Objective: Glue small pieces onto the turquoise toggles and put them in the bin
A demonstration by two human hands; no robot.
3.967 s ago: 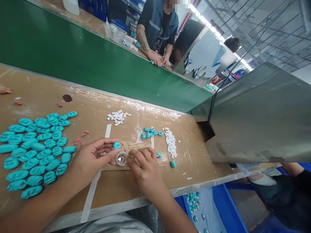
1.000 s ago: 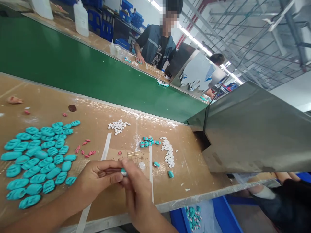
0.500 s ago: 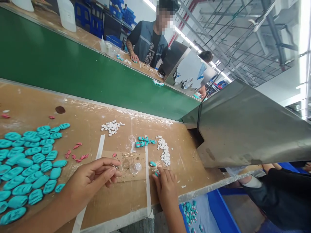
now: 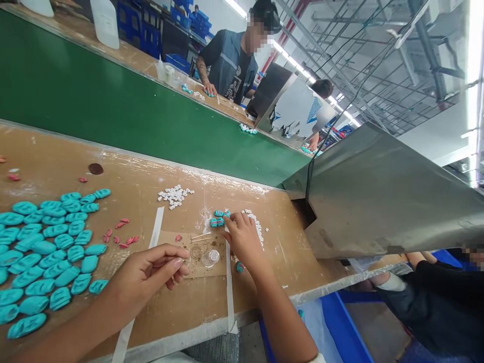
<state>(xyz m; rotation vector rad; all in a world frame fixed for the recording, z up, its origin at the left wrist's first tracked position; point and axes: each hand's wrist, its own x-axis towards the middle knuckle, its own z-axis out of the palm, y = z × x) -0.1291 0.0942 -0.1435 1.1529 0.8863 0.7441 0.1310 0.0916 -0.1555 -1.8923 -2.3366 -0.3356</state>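
My left hand (image 4: 151, 272) hovers over the left part of the brown work board (image 4: 212, 272), thumb and fingertips pinched together; anything between them is too small to make out. My right hand (image 4: 245, 239) reaches over the small group of striped teal pieces (image 4: 217, 221), fingers bent down at its right side, their tips partly hidden. One striped teal piece (image 4: 239, 266) lies below my right wrist. A clear round dish (image 4: 210, 258) and thin wooden sticks (image 4: 200, 237) rest between the hands. White small pieces (image 4: 259, 229) lie just beyond my right hand.
Many teal pieces (image 4: 53, 245) cover the left of the table, with red bits (image 4: 123, 223) beside them. White pieces (image 4: 176, 195) lie farther back. A green belt (image 4: 151, 111) runs behind, a metal housing (image 4: 378, 196) stands right. Another person (image 4: 230, 55) works across the belt.
My right hand has moved up and away from the table's front edge to the striped teal group. My left hand has stayed nearly where it was. The view has shifted slightly.
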